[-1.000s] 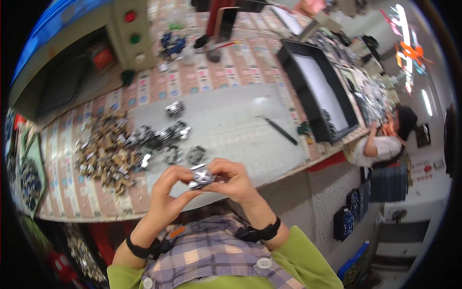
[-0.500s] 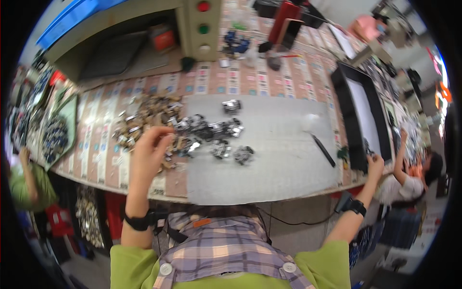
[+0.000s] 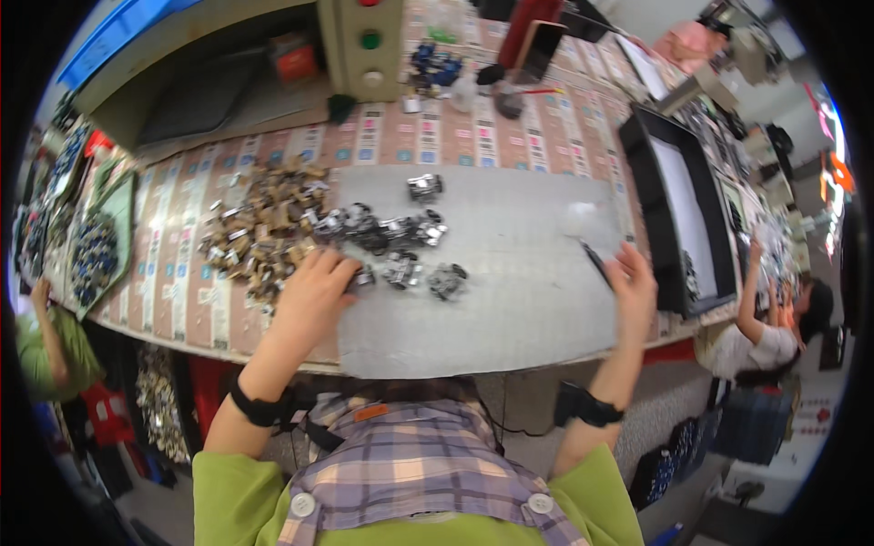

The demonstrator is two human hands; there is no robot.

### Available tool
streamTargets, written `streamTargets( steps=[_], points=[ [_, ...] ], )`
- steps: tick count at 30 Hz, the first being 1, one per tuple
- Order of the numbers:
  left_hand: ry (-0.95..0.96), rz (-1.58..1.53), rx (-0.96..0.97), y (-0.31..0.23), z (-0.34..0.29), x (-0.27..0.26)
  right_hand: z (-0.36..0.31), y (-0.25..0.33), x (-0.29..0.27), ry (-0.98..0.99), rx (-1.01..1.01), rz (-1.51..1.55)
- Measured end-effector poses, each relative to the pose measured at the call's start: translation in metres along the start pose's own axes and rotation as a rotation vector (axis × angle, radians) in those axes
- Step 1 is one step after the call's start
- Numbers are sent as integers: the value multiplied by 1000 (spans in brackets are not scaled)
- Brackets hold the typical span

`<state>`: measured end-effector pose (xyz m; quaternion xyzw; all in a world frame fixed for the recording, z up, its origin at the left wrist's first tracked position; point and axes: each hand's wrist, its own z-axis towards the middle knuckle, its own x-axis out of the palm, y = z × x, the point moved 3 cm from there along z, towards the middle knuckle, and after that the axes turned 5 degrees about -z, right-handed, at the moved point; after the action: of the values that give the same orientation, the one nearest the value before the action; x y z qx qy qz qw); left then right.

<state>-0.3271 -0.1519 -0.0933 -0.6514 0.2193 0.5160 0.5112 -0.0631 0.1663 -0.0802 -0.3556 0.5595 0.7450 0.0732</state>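
Observation:
My left hand (image 3: 316,289) reaches down at the left edge of the grey mat (image 3: 510,318). Its fingers and thumb close around a small shiny silver metal part (image 3: 365,276), partly hidden by the hand. Several similar silver parts (image 3: 396,230) lie clustered just beyond it, and one (image 3: 424,187) sits apart, farther back. Beside them on the left spreads a heap of small tan-and-silver pieces (image 3: 264,223). My right hand (image 3: 635,280), slightly blurred, hovers over the mat's right edge with fingers loosely apart. A black pen-like tool (image 3: 595,261) lies right next to it, its lower end hidden by the hand.
A long black box (image 3: 660,218) with some dark silver parts at its near end stands on the right. At the back left is a beige machine housing (image 3: 360,55) with round buttons. A green tray (image 3: 118,218) sits far left; other people work on both sides.
My right hand has come away from the black box, leftward to the pen-like tool. My left hand has lowered from above the heap onto a silver part. The view has shifted slightly.

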Motion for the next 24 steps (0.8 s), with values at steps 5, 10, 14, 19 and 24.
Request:
streamTargets(
  steps=[5,10,14,19,24],
  points=[
    [-41,4,25,-4,-11,0,39,-13,59,18,-40,-42],
    [-305,-94,155,1,-27,-11,74,-52,60,106,-26,-231],
    [-550,-109,-129,38,-48,-41,29,3,53,56,13,67],
    [-347,-115,-54,28,-46,-30,-21,40,51,64,-90,210],
    [-357,-33,-154,27,-60,-14,-62,51,63,129,-88,314]
  ],
)
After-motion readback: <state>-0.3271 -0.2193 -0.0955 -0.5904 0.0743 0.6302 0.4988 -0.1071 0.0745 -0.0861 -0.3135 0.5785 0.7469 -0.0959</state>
